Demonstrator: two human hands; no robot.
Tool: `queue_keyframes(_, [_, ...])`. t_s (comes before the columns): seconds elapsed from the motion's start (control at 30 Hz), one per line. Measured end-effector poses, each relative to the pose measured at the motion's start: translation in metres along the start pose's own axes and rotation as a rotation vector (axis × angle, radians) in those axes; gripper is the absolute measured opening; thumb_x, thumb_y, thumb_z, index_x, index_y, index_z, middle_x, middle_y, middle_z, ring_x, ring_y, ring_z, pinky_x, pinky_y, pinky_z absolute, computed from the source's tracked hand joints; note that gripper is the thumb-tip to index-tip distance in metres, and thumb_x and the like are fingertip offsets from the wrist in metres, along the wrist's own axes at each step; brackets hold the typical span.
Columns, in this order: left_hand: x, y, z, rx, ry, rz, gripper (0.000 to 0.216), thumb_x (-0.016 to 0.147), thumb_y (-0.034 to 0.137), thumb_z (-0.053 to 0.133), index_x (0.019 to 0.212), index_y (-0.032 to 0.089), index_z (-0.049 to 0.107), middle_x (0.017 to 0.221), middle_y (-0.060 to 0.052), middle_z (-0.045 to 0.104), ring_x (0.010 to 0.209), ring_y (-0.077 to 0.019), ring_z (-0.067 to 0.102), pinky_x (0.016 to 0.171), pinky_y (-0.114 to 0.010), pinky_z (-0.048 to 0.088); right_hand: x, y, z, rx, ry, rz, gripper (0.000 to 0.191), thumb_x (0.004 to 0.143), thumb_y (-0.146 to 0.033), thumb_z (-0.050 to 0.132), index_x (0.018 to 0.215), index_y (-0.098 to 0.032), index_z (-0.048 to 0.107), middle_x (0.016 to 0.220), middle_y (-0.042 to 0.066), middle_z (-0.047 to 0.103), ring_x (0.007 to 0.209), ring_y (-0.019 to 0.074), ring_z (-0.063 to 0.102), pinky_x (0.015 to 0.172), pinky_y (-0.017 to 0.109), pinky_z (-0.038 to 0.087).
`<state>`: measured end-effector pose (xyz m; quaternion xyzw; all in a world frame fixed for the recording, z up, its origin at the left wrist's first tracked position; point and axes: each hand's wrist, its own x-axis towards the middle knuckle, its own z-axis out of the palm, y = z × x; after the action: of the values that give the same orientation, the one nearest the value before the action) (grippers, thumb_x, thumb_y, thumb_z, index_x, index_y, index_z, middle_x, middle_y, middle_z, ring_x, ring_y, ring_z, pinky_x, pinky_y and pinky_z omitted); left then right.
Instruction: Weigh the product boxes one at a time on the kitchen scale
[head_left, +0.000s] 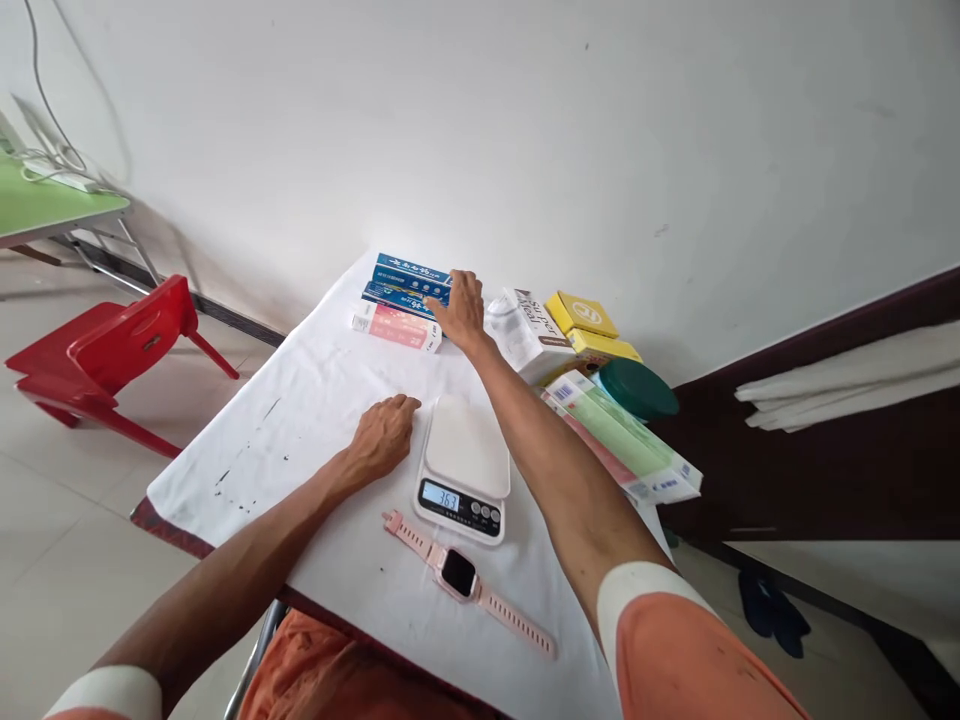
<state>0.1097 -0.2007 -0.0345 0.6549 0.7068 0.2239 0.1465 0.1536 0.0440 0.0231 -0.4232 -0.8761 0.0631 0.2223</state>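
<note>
Blue toothpaste boxes (409,281) lie stacked at the far end of the bench (300,420), two of them, with a pink box (396,326) lying just in front on the near side. The right hand (459,308) rests on the right end of the blue boxes, palm down, fingers (442,300) spread loosely over them; whether it actually grips a box cannot be told from here.

At the far left of the scene stands a green table (45,205) with white cables on it, and nearer, a stack of red plastic chairs (112,350) on the tiled floor. On the white-covered bench, the left hand (384,435) lies flat, palm down, fingers lightly curled and holding nothing, just beside the left edge of a white kitchen scale (465,465). The scale's platform is bare and its display is lit. On the near side of the scale lies a pink smartwatch (459,573), strap stretched out flat.

Right of the right forearm sits a white box with dark lettering (534,335), then two yellow boxes (589,328) stacked at the far right corner. A dark green round lid (637,388) lies near them, and long green and pink boxes (630,445) run along the bench's right edge, overhanging it slightly.
</note>
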Motion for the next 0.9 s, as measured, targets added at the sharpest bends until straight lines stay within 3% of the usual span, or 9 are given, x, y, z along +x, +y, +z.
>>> queue_keyframes(0.07, [0.000, 0.002, -0.003, 0.021, -0.032, -0.006, 0.040, 0.098, 0.008, 0.038, 0.130, 0.017, 0.061, 0.123, -0.012, 0.070, 0.114, -0.0260, 0.067, 0.095, -0.039, 0.052, 0.024, 0.003, 0.000, -0.041, -0.031, -0.008, 0.068, 0.090, -0.036, 0.061, 0.150, -0.014, 0.038, 0.160, 0.023, 0.035, 0.147, 0.0374, 0.033, 0.114, 0.058, 0.036])
queue_keyframes(0.2, [0.000, 0.007, -0.009, 0.053, -0.100, -0.027, 0.039, 0.097, 0.005, 0.037, 0.126, 0.016, 0.061, 0.117, -0.011, 0.069, 0.110, -0.0256, 0.066, 0.093, -0.038, 0.052, 0.058, 0.011, 0.008, -0.142, -0.215, 0.023, 0.089, 0.086, -0.042, 0.068, 0.159, -0.016, 0.026, 0.169, 0.021, 0.024, 0.155, 0.0380, 0.019, 0.120, 0.058, 0.028])
queue_keyframes(0.33, [0.002, 0.008, -0.009, 0.036, -0.124, -0.038, 0.038, 0.097, 0.006, 0.037, 0.126, 0.017, 0.060, 0.117, -0.011, 0.067, 0.110, -0.0254, 0.065, 0.093, -0.038, 0.051, 0.072, 0.015, 0.021, -0.237, -0.325, 0.029, 0.077, 0.089, -0.039, 0.065, 0.155, -0.018, 0.033, 0.160, 0.019, 0.039, 0.149, 0.0372, 0.031, 0.115, 0.053, 0.033])
queue_keyframes(0.6, [0.004, 0.006, -0.005, 0.037, -0.119, -0.033, 0.038, 0.094, 0.005, 0.038, 0.123, 0.016, 0.060, 0.114, -0.011, 0.067, 0.105, -0.0267, 0.065, 0.089, -0.041, 0.053, 0.085, 0.016, 0.021, -0.313, -0.290, 0.001, 0.051, 0.084, -0.046, 0.070, 0.123, -0.016, 0.056, 0.140, 0.020, 0.046, 0.134, 0.0395, 0.036, 0.105, 0.055, 0.033])
queue_keyframes(0.77, [0.008, 0.006, -0.005, 0.061, -0.128, -0.035, 0.039, 0.093, 0.004, 0.037, 0.122, 0.015, 0.061, 0.114, -0.011, 0.067, 0.104, -0.0259, 0.066, 0.089, -0.039, 0.053, 0.072, 0.014, 0.016, -0.127, -0.190, 0.052, 0.050, 0.086, -0.050, 0.064, 0.123, -0.019, 0.051, 0.137, 0.019, 0.051, 0.130, 0.0369, 0.043, 0.105, 0.056, 0.033])
queue_keyframes(0.9, [0.009, 0.007, -0.004, 0.080, -0.123, -0.027, 0.038, 0.092, 0.003, 0.039, 0.121, 0.015, 0.062, 0.115, -0.011, 0.067, 0.106, -0.0262, 0.067, 0.090, -0.039, 0.053, 0.056, 0.012, -0.011, 0.046, -0.064, 0.103, 0.049, 0.085, -0.045, 0.061, 0.126, -0.022, 0.047, 0.139, 0.018, 0.055, 0.129, 0.0362, 0.049, 0.105, 0.058, 0.036])
